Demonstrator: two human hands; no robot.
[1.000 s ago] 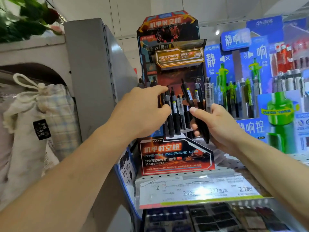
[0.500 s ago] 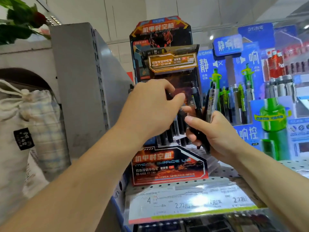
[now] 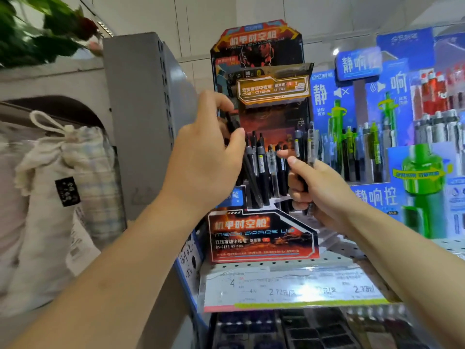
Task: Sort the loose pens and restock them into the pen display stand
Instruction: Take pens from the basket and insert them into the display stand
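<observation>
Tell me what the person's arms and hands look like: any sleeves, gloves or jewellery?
Both forearms are bare as far as the picture reaches: no sleeves show. The left hand and the right hand wear no gloves, and no rings, watch or bracelet can be seen. The fingernails look short and unpainted.

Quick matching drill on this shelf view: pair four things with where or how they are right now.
Things:
1. left hand
2. right hand
3. pen display stand
4. cloth drawstring bag

States:
A. far left, beside the grey panel
B. grips a bundle of pens
C. pinches one black pen
D. stands on the perforated shelf

Pairs: 1-C, 2-B, 3-D, 4-A
</observation>
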